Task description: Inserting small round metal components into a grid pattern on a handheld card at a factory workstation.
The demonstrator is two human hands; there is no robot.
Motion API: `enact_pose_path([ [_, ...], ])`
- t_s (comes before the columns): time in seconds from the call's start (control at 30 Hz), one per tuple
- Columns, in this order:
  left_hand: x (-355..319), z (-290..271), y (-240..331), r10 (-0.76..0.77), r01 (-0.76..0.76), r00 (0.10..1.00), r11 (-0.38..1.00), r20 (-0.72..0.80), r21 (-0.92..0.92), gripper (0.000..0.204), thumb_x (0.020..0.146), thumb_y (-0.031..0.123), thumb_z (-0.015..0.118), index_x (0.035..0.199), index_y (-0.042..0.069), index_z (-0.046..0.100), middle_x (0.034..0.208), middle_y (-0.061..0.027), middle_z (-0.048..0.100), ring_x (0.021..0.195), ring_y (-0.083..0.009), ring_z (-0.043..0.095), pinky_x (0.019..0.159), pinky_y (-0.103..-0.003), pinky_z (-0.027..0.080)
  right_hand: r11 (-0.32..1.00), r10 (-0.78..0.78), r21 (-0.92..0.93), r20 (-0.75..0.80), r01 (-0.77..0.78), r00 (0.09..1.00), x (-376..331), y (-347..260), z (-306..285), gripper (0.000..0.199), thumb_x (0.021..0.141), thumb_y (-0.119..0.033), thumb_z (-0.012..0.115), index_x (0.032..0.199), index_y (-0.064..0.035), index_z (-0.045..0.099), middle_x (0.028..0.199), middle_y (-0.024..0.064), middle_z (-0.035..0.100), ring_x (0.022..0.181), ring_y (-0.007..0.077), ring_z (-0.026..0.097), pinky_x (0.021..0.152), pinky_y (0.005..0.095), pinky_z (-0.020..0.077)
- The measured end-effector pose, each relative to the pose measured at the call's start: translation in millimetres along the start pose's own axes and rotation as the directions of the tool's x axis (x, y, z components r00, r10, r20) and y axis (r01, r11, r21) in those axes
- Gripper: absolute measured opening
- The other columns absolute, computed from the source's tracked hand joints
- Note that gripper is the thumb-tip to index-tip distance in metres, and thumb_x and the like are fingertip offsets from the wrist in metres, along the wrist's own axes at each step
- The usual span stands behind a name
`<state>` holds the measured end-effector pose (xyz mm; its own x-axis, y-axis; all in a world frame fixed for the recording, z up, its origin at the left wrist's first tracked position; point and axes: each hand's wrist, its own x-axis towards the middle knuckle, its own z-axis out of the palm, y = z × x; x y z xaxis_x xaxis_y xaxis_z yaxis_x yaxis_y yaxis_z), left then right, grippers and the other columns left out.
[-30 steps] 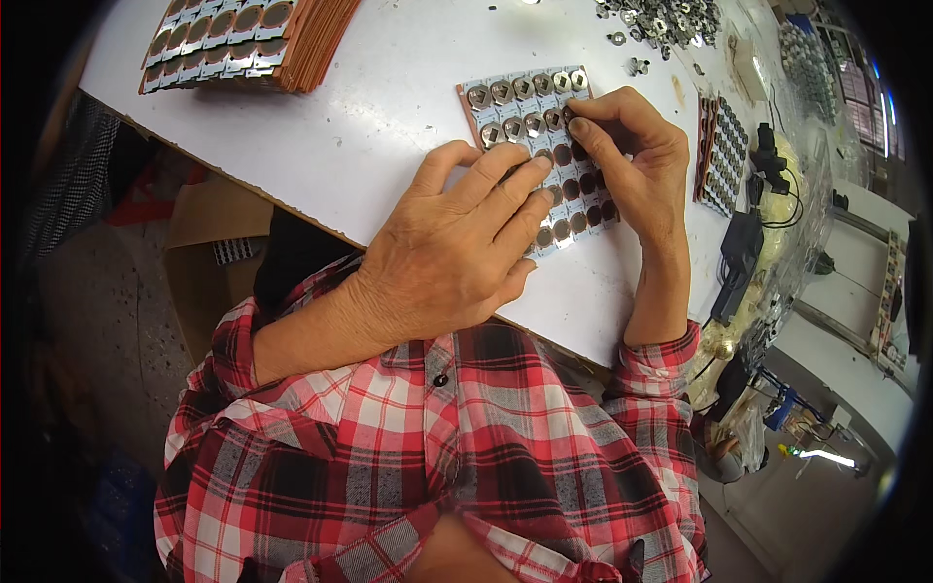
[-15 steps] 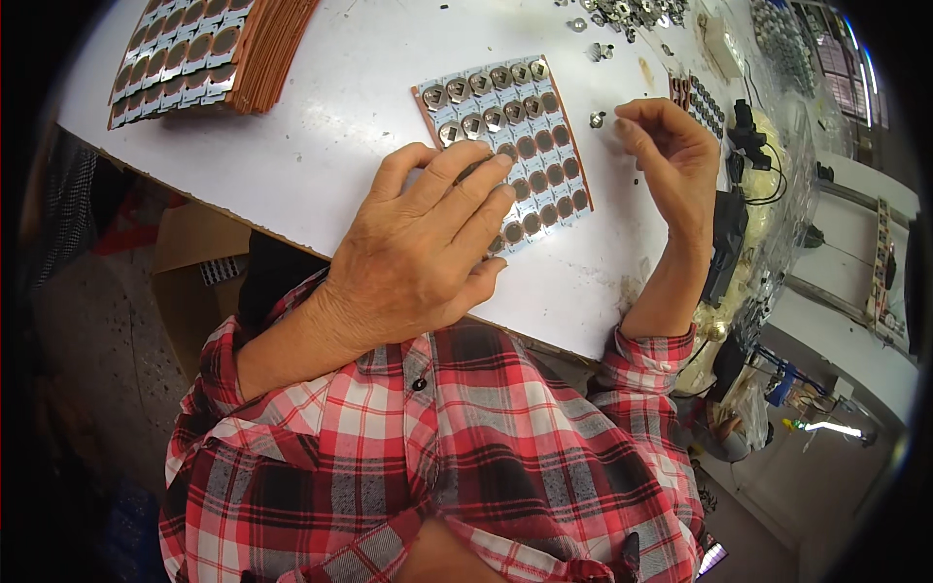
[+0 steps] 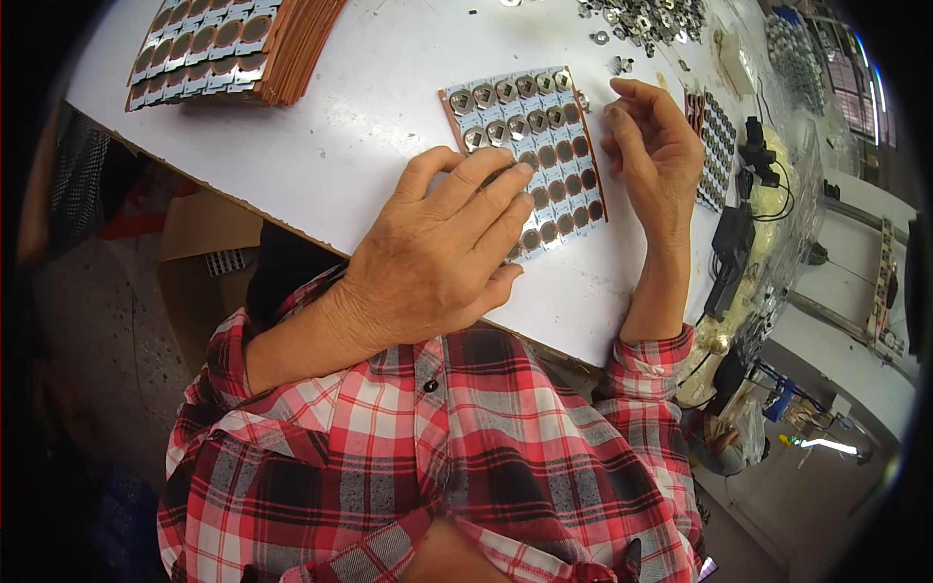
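Copper-rimmed sheet (image 3: 544, 146), left hand (image 3: 437, 253) flat on it

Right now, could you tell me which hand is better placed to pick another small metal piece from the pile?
Probably the right hand: it hovers free beside the card, nearer the metal pieces, while the left hand presses the card flat.

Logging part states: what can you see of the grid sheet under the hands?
The grid sheet is a thin rectangular panel, silvery with coppery-brown edges, lying flat and slightly skewed on the white table. Its round cells run in rows: the top two rows hold small metal pieces, the lower ones look brown and unfilled. The left hand rests its fingers on the lower left part; the right hand is at its right edge.
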<state>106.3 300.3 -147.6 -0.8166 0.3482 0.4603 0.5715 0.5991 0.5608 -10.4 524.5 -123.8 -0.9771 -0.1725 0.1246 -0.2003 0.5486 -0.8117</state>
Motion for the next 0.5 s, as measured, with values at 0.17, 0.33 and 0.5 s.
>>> enact_pose_path([
  [0.17, -1, 1, -1, 0.012, -0.012, 1.000, 1.000, 0.001, -0.003, 0.058, 0.063, 0.016, 0.083, 0.116, -0.003, 0.069, 0.130, -0.0168, 0.066, 0.124, -0.0333, 0.059, 0.098, -0.050, 0.048, 0.981, -0.164, -0.085, 0.098, 0.173, 0.982, 4, 2, 1, 0.025, 0.099, -0.004, 0.067, 0.123, -0.0071, 0.072, 0.100, -0.0020, 0.067, 0.081, 0.0043, 0.060, 0.065, 0.0180, 0.0475],
  [0.33, -4, 2, -1, 0.031, -0.031, 0.998, 1.000, -0.050, 0.005, 0.054, 0.062, 0.017, 0.081, 0.109, -0.005, 0.071, 0.125, -0.0177, 0.068, 0.121, -0.0333, 0.061, 0.097, -0.050, 0.050, 0.981, -0.148, -0.083, 0.248, 0.173, 0.957, 7, 0, -5, 0.016, 0.093, 0.001, 0.071, 0.108, -0.0039, 0.075, 0.102, -0.0006, 0.067, 0.082, 0.0071, 0.058, 0.073, 0.0222, 0.0486],
  [0.5, -4, 2, -2, 0.038, -0.037, 0.998, 0.999, -0.058, 0.009, 0.045, 0.072, 0.021, 0.076, 0.107, -0.007, 0.071, 0.117, -0.0197, 0.069, 0.117, -0.0298, 0.062, 0.100, -0.047, 0.047, 0.952, -0.142, -0.232, 0.237, 0.198, 0.961, 6, 3, -16, 0.011, 0.091, 0.004, 0.068, 0.100, -0.0022, 0.071, 0.099, -0.0013, 0.067, 0.083, 0.0076, 0.059, 0.073, 0.0238, 0.0475],
])
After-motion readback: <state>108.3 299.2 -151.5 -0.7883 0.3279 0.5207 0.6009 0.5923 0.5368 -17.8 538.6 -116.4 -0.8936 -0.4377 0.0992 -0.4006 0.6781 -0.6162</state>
